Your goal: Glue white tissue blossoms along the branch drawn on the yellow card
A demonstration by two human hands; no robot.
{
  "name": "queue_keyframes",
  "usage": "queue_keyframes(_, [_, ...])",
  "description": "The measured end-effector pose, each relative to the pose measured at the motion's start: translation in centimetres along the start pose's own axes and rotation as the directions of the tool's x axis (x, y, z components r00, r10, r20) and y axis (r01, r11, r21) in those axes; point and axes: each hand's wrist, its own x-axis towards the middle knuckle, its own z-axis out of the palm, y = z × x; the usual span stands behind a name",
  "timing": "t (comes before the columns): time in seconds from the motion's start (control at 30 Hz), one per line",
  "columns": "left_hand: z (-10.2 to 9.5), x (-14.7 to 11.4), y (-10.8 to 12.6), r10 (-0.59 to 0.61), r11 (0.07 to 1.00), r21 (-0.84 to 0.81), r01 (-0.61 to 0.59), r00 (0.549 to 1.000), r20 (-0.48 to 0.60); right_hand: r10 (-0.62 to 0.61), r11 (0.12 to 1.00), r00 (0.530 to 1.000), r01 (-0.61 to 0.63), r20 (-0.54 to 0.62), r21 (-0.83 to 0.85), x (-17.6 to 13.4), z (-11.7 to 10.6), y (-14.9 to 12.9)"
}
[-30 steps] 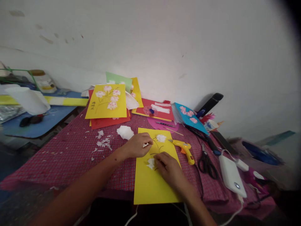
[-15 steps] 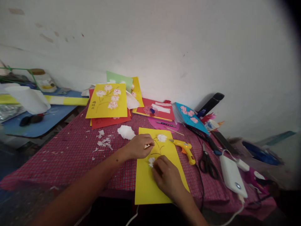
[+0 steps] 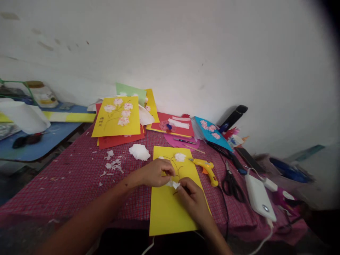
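Note:
A crumpled piece of white tissue paper [image 3: 174, 184] is pinched between my two hands, above a yellow sheet [image 3: 167, 219]. My left hand [image 3: 159, 172] has its fingertips closed at the paper's left side. On the other side, the thumb and fingers of my right hand [image 3: 195, 198] grip it. Drawn brown stems run across the yellow sheet. A white paper flower [image 3: 180, 157] lies on its upper part, and a bit of white shows at its upper left, partly behind my left hand. Just right of the flower rests a yellow glue gun [image 3: 207, 169].
Left of the sheet lie a white tissue wad [image 3: 139, 152] and paper scraps [image 3: 114, 165]. Black scissors [image 3: 232, 186] and a white power bank [image 3: 260, 198] are at the right. Finished flower pictures [image 3: 117, 117] are stacked at the back, near a red sheet [image 3: 183, 131].
My hands have come together around the white tissue piece, which was at my right fingertips, lower on the sheet. The left hand has moved down toward the right one. The view has shifted slightly.

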Motion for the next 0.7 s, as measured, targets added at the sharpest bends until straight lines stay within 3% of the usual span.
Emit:
queue_keyframes(0.2, [0.6, 0.0, 0.5, -0.01, 0.99, -0.142, 0.018, 0.999, 0.051, 0.048, 0.994, 0.999, -0.048, -0.005, 0.102, 0.0, -0.1, 0.5])
queue_keyframes(0.47, [1.6, 0.0, -0.1, 0.01, 0.996, -0.085, -0.009, 1.0, 0.011, 0.054, 0.993, 0.999, -0.054, -0.001, 0.104, 0.1, -0.1, 0.2])
queue_keyframes(0.7, [1.4, 0.0, 0.0, -0.011, 0.998, -0.064, 0.011, 1.0, 0.007, 0.089, 0.928, 0.992, -0.049, -0.093, 0.369, -0.5, 0.4, 1.0])
